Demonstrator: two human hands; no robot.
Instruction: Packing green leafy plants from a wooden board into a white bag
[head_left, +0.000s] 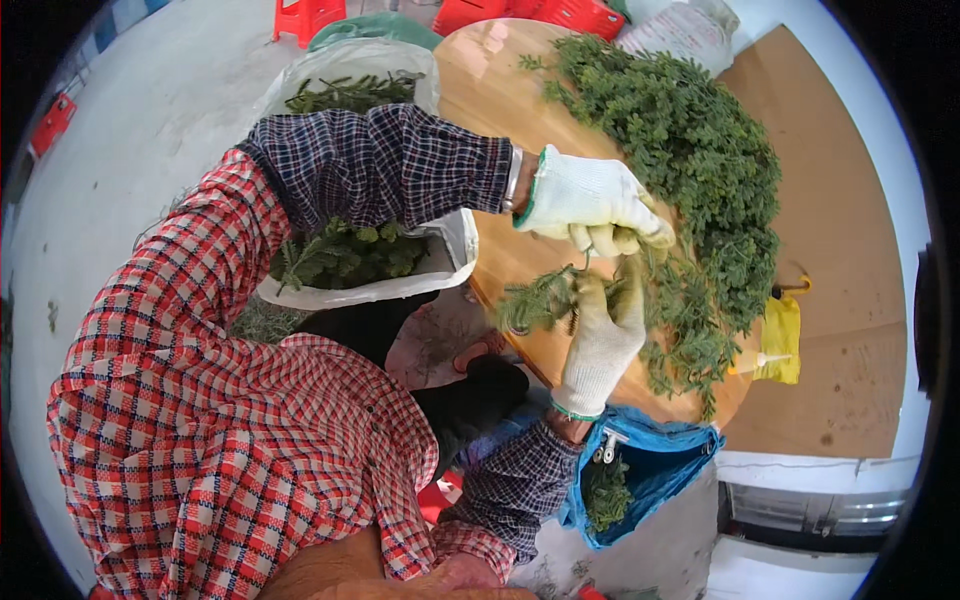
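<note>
Both my hands wear white knit gloves with green cuffs and meet above a round wooden table. My right hand is closed around a green evergreen sprig, whose leafy end sticks out toward the left. Just above it, my left hand has its fingers bent and pinched together at the sprig's stem, touching the right fingertips. What lies deep between the fingers is partly hidden. Beside both hands, a large heap of leafy green branches covers the table's right side, with looser sprigs trailing toward the near edge.
White-lined containers of cut greenery stand left of the table. A blue bag with greenery inside hangs at the near edge, a metal clip on it. Right of the table are a yellow bag and brown board. A red stool stands behind.
</note>
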